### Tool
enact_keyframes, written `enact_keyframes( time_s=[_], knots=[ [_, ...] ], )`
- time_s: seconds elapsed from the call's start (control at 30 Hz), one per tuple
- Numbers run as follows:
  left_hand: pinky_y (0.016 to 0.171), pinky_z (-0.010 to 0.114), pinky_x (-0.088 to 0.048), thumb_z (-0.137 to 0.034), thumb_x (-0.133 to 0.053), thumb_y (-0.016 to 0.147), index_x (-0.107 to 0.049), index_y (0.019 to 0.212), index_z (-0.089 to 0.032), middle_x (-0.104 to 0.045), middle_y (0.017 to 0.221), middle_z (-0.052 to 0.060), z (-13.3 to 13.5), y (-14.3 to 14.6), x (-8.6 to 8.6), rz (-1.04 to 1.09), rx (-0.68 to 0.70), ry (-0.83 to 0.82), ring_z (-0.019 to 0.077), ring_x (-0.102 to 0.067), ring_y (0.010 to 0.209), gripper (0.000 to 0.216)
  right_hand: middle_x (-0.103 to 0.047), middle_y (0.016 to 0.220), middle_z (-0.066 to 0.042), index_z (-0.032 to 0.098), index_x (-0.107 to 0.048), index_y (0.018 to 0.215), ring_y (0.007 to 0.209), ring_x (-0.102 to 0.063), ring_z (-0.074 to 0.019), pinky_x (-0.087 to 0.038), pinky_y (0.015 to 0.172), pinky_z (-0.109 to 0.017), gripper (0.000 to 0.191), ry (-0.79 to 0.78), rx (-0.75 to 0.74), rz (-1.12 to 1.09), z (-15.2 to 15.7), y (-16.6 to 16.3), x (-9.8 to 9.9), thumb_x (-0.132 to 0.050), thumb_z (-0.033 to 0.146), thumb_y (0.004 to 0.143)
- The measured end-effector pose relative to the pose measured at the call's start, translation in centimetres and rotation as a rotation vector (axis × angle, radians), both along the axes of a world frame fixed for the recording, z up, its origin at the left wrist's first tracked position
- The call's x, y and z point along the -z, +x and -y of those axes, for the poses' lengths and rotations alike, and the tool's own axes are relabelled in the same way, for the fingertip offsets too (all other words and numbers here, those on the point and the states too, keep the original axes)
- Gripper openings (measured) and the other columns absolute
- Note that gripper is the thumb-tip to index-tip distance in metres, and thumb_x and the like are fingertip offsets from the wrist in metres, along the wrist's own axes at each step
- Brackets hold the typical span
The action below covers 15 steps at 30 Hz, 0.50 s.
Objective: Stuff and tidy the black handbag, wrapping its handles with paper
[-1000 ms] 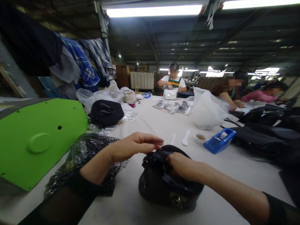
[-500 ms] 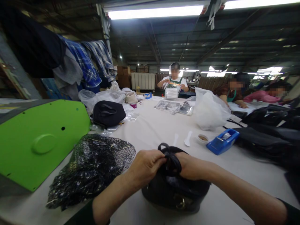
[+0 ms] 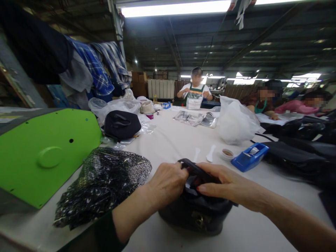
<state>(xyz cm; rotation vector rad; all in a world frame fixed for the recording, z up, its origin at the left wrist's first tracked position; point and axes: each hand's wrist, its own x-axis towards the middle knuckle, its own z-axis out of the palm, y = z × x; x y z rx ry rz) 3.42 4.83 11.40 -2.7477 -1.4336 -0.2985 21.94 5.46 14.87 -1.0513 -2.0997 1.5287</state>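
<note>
A small black handbag (image 3: 194, 217) with a gold-coloured metal fitting on its front stands on the table close to me. My left hand (image 3: 170, 180) is closed at the left side of the bag's top, its fingertips partly hidden behind the black strap. From the right, my right hand (image 3: 225, 180) grips the top edge, thumb on the near side and fingers over the far side. Between the hands the bag's mouth is partly open, and something pale shows inside.
Crumpled black patterned plastic (image 3: 102, 185) lies left, beside a green panel (image 3: 73, 161). Beyond the bag are a white spoon (image 3: 210, 154), a small cup (image 3: 227, 153) and a blue tape dispenser (image 3: 250, 157). Black bags (image 3: 299, 157) are piled right. Co-workers sit across the table.
My left hand has turned knuckles-up at the bag's top. My right hand has come out of the bag's mouth onto its edge, thumb now showing. The upright strap loop has folded down.
</note>
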Motion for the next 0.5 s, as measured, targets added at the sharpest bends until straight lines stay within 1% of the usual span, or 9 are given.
enact_keyframes(
  time_s=[0.07,0.13,0.17,0.23,0.3,0.37,0.4,0.43,0.5],
  knots=[
    [0.056,0.032,-0.048,-0.011,-0.049,0.082,-0.061,0.088,-0.014,-0.064,0.08,0.009,0.0,-0.1,0.3,0.03,-0.015,-0.001,0.024,-0.063,0.067,0.014,-0.067,0.087,-0.002,0.017,-0.063,0.096,0.082,-0.059,-0.0196,-0.045,0.071,-0.028,0.029,0.067,0.074,0.024,0.1,0.0,0.4,-0.06,0.028,0.069],
    [0.061,0.031,-0.048,-0.012,-0.049,0.083,-0.06,0.085,-0.015,-0.063,0.08,0.007,0.2,-0.5,0.6,0.09,-0.038,-0.012,0.0217,-0.062,0.071,0.012,-0.067,0.079,0.0,0.017,-0.063,0.092,0.074,-0.059,-0.0172,-0.044,0.067,-0.027,0.024,0.186,0.174,0.079,-0.2,-0.1,1.1,-0.062,0.025,0.069],
    [0.062,0.029,-0.047,-0.013,-0.05,0.083,-0.059,0.083,-0.015,-0.062,0.079,0.005,0.5,-0.8,0.8,0.163,-0.066,-0.022,0.0198,-0.061,0.071,0.01,-0.066,0.076,0.001,0.018,-0.064,0.089,0.072,-0.059,-0.0165,-0.043,0.066,-0.026,0.021,0.256,0.217,0.116,-0.4,-0.1,1.4,-0.063,0.022,0.068],
    [0.062,0.026,-0.045,-0.014,-0.056,0.08,-0.056,0.081,-0.016,-0.058,0.071,0.001,1.0,-1.3,1.0,0.374,-0.168,-0.068,0.0159,-0.058,0.067,0.002,-0.064,0.071,0.002,0.019,-0.063,0.082,0.07,-0.058,-0.0157,-0.042,0.065,-0.026,0.014,0.409,0.284,0.184,-0.9,-0.2,2.1,-0.064,0.017,0.068],
    [0.058,0.025,-0.043,-0.015,-0.064,0.074,-0.054,0.085,-0.015,-0.05,0.061,-0.005,1.5,-1.8,1.1,0.586,-0.289,-0.141,0.0136,-0.053,0.059,0.015,-0.062,0.072,0.002,0.019,-0.062,0.075,0.07,-0.057,-0.015,-0.042,0.065,-0.026,0.009,0.559,0.321,0.2,-1.2,-0.5,2.8,-0.064,0.012,0.069],
    [0.056,0.024,-0.042,-0.016,-0.068,0.07,-0.052,0.096,-0.015,-0.046,0.059,-0.007,1.8,-2.1,1.1,0.703,-0.337,-0.212,0.0129,-0.05,0.055,0.031,-0.06,0.075,0.0,0.018,-0.06,0.073,0.07,-0.056,-0.014,-0.043,0.065,-0.024,0.008,0.686,0.284,0.159,-1.3,-0.9,3.4,-0.06,0.01,0.073],
    [0.057,0.025,-0.043,-0.014,-0.067,0.069,-0.053,0.1,-0.015,-0.048,0.062,-0.007,1.8,-2.2,1.0,0.736,-0.318,-0.235,0.0129,-0.05,0.056,0.035,-0.059,0.077,-0.001,0.018,-0.06,0.074,0.071,-0.057,-0.0136,-0.044,0.066,-0.024,0.009,0.727,0.237,0.135,-1.3,-1.1,3.6,-0.058,0.009,0.075],
    [0.06,0.025,-0.044,-0.011,-0.064,0.07,-0.055,0.1,-0.015,-0.052,0.066,-0.004,1.7,-2.2,1.1,0.756,-0.274,-0.237,0.0132,-0.052,0.06,0.032,-0.059,0.079,-0.002,0.017,-0.06,0.076,0.072,-0.057,-0.0134,-0.045,0.067,-0.023,0.009,0.75,0.177,0.116,-1.2,-1.3,3.9,-0.056,0.009,0.077],
    [0.068,0.026,-0.046,-0.004,-0.053,0.072,-0.061,0.093,-0.016,-0.057,0.079,0.001,1.6,-2.2,1.2,0.754,-0.132,-0.179,0.0143,-0.056,0.073,0.025,-0.06,0.083,-0.003,0.017,-0.061,0.08,0.076,-0.059,-0.0137,-0.046,0.069,-0.023,0.014,0.755,0.062,0.118,-1.0,-1.5,4.3,-0.052,0.007,0.078]
  ],
)
